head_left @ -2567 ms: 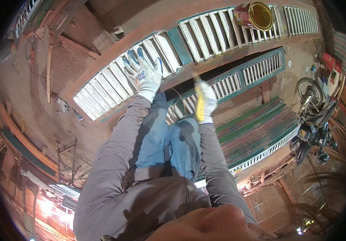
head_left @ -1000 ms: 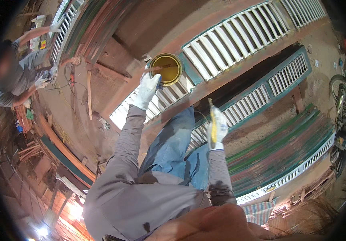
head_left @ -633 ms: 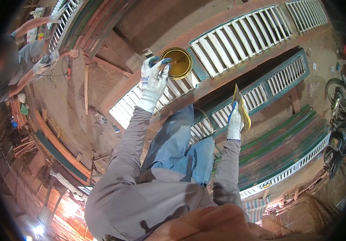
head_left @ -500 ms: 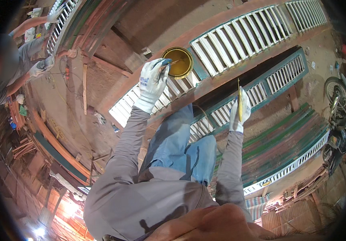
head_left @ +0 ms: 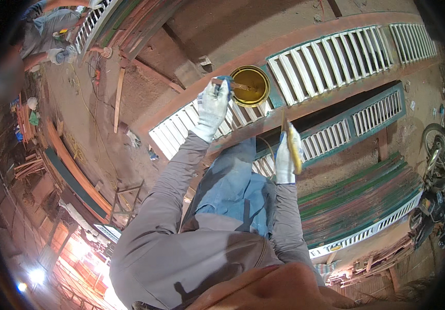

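Note:
My left hand (head_left: 212,111), in a white glove with blue-stained fingertips, is closed round a flat brown stick (head_left: 240,86). The stick reaches over the rim of an open round can (head_left: 266,95) holding golden-brown liquid. The can rests on a brown-framed shutter panel with white slats (head_left: 331,62). Lower and to the right, my gloved right hand (head_left: 284,161) grips a yellow-handled tool (head_left: 296,150). Its thin brownish end points away from me; it looks like a flat paintbrush seen edge-on. That hand is apart from the can, above a teal-framed slatted panel (head_left: 354,137).
Stacked green and brown panels (head_left: 357,201) lie at the right, near a motorbike (head_left: 434,150). At the upper left another person's gloved hand (head_left: 59,55) is beside another slatted panel (head_left: 92,26). Long boards (head_left: 78,175) lie on the left; a loose glove (head_left: 133,138) is on the ground.
My right hand with the yellow-handled tool has moved left, closer to the can. More of the stick in my left hand shows over the can. The whole view has shifted somewhat.

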Demonstrator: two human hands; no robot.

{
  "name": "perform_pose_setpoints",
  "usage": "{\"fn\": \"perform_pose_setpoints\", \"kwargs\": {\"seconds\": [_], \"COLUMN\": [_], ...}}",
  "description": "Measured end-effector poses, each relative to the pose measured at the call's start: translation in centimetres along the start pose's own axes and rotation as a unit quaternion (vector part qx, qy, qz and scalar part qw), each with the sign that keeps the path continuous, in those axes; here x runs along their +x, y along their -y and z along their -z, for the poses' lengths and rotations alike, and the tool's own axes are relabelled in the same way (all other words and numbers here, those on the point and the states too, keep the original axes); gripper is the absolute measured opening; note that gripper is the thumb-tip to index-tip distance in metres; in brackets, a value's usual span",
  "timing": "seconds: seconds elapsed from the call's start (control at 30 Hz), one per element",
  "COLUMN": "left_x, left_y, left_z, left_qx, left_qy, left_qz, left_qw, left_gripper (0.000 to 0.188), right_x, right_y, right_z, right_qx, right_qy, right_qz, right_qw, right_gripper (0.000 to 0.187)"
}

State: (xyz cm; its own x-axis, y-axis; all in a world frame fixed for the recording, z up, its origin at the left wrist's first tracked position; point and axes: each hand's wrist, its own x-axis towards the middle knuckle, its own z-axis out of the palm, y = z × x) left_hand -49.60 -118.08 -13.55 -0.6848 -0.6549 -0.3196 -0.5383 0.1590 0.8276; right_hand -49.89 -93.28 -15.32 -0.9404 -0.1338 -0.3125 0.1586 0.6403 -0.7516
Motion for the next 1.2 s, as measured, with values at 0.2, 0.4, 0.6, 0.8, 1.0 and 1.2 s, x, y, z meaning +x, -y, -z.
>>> {"fn": "perform_pose_setpoints", "kwargs": {"seconds": [0.2, 0.4, 0.6, 0.8, 1.0, 1.2], "left_x": [-2.8, -6.1, -7.4, -7.1, -2.8, -2.8], "left_y": [-3.4, -6.7, -7.2, -5.3, -2.1, 6.2], "left_z": [2.2, 3.6, 3.5, 2.5, 1.3, 2.2], "left_qx": [-0.18, -0.02, 0.157, 0.14, 0.127, 0.214], "left_qy": [-0.079, -0.086, -0.065, -0.092, -0.001, -0.099], "left_qz": [0.024, -0.106, -0.262, -0.302, -0.156, -0.181], "left_qw": [0.98, 0.99, 0.95, 0.939, 0.98, 0.955], "left_gripper": [0.022, 0.021, 0.02, 0.021, 0.038, 0.081], "right_x": [2.6, 2.7, 1.9, 1.8, -0.9, 0.4], "right_y": [4.8, 6.6, 6.8, 5.7, 1.3, -6.3], "right_z": [0.9, -3.3, -5.1, -6.7, -2.8, 2.6], "right_qx": [-0.082, -0.096, -0.185, 0.037, 0.485, -0.039], "right_qy": [0.071, 0.087, 0.105, 0.078, 0.081, -0.031], "right_qz": [0.086, 0.135, 0.165, 0.054, -0.175, 0.119], "right_qw": [0.99, 0.982, 0.963, 0.995, 0.853, 0.992], "right_gripper": [0.033, 0.033, 0.026, 0.026, 0.03, 0.034]}}
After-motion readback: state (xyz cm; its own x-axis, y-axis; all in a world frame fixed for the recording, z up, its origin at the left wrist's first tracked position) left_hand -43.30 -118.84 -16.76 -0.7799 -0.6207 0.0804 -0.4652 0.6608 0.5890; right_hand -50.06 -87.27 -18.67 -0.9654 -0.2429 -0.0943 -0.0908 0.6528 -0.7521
